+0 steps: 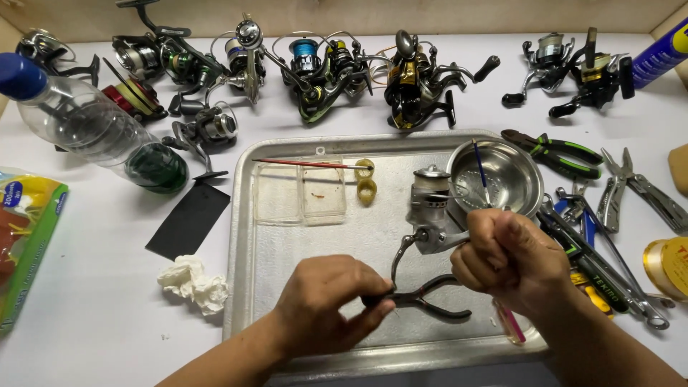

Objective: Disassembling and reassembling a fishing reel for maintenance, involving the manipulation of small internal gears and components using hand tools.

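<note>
Nearest to us, our left hand point(326, 304) is closed around small black pliers point(423, 299), whose handles run out toward three o'clock, across to our right hand point(509, 259). That right hand is wrapped tight around the silver spinning reel point(430, 215), holding it just above the metal tray point(287, 236). From the left hand the reel lies at about one o'clock, close by, its long axis tipped up from the curved arm near the pliers to the spool at twelve. The right hand is the nearer one; it already has the reel. Further up the tray we see a clear plastic box point(301, 190), a red-handled brush point(301, 163) laid across it, and a steel bowl point(498, 175) at one o'clock. Beyond, along the far edge of the table point(107, 287), a row of fishing reels point(322, 68).
</note>
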